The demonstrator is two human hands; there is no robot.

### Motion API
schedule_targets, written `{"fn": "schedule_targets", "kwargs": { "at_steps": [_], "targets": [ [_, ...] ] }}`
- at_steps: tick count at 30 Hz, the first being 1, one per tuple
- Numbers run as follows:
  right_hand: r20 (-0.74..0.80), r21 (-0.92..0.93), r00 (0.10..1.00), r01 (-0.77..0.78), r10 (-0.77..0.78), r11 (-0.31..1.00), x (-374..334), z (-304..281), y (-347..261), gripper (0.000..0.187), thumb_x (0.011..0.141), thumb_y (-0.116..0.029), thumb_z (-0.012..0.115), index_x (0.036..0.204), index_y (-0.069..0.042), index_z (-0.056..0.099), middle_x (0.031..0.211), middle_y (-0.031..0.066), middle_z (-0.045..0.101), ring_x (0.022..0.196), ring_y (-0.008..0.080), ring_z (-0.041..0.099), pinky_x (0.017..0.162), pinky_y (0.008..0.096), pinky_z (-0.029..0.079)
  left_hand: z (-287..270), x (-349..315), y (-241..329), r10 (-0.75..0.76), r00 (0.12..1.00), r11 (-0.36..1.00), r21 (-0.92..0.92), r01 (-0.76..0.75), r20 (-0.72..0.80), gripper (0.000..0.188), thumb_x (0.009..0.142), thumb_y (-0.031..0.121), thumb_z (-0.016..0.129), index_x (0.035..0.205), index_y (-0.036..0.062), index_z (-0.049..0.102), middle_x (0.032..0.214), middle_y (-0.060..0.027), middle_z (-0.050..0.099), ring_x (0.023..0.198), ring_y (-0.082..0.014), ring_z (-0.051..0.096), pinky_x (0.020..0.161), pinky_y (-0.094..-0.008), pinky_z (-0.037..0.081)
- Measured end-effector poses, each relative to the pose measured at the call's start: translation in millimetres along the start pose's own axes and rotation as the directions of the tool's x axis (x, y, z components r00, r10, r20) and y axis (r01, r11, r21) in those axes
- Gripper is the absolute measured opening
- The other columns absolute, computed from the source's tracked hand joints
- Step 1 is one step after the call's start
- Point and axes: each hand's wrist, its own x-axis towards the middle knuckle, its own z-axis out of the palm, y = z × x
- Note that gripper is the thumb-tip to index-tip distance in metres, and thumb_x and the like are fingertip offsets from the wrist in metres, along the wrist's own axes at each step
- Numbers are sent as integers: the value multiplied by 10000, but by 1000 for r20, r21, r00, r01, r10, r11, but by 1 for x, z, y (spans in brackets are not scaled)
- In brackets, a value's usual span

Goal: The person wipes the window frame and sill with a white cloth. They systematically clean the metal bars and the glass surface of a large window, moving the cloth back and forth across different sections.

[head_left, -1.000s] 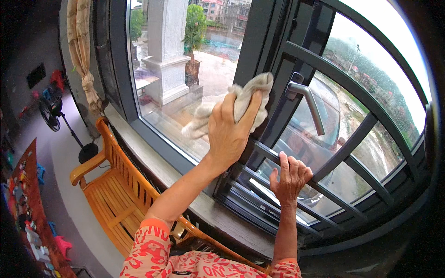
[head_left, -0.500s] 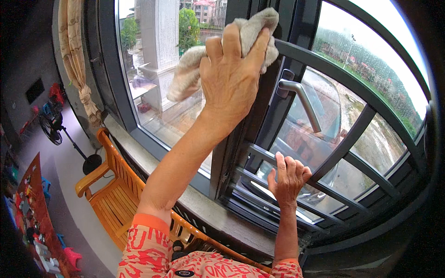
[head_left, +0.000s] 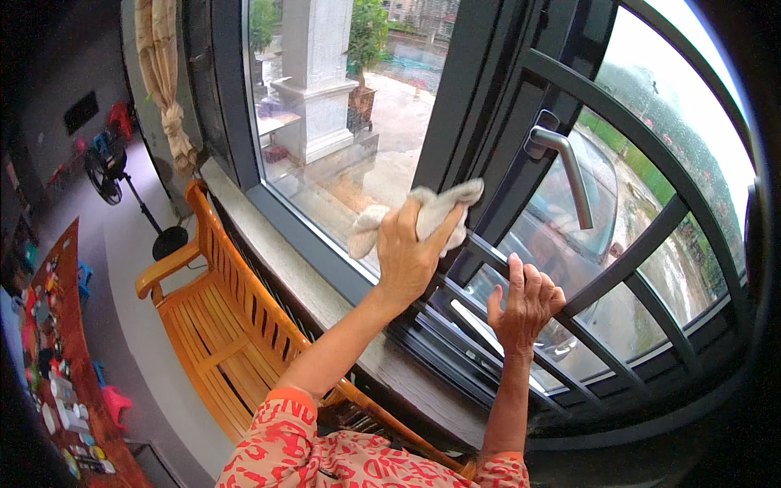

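My left hand (head_left: 407, 259) is closed on a crumpled, off-white cloth (head_left: 449, 213). The cloth presses on the lower part of the dark window frame (head_left: 465, 110), beside the left glass pane (head_left: 390, 154); one end droops toward the glass. Lower and to the right, my right hand (head_left: 525, 313) grips a dark metal bar (head_left: 602, 351) of the window grille, its fingers bent over the bar. Above that hand, a grey window handle (head_left: 571, 175) points downward, touched by neither hand.
A stone sill (head_left: 350, 346) runs below the window. Against it stands a slatted wooden bench (head_left: 220, 342). A tied curtain (head_left: 168, 98) hangs at the left, with a standing fan (head_left: 106, 175) beyond it. A reddish table (head_left: 89, 358) with many small items is at far left.
My left hand has brought the cloth down along the window frame, from near the top to close above my right hand. My right hand stays at the bars. The view has shifted slightly.
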Motion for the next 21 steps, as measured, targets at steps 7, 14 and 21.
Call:
{"fn": "schedule_targets", "kwargs": {
  "at_steps": [7,14,21],
  "targets": [
    [-16,16,999,47,-46,999,-7,5,3,624,672,-186,678,1278,-108,552,1107,67,535,1028,258,487,876,433,294,-4,-68,-12,-297,955,893,-353,278,-1,666,701,0,707,1327,159,544,1225,-169,441,1066,-345,461,902,-405,418],
    [14,-54,997,70,-69,996,-3,7,3,671,691,-172,680,1336,-103,507,1127,104,560,1049,280,510,928,448,304,-1,16,4,-362,928,909,-251,332,-84,790,670,-10,731,1397,164,477,1245,-209,392,1104,-389,438,968,-427,382],
    [-26,-119,995,95,-98,988,-4,11,5,631,704,-245,648,1307,-107,524,1129,80,554,1032,285,507,882,458,311,11,-45,-2,-458,889,876,-173,451,2,745,691,56,759,1367,38,447,1234,-217,436,1067,-401,482,866,-450,450]
  ]
}}
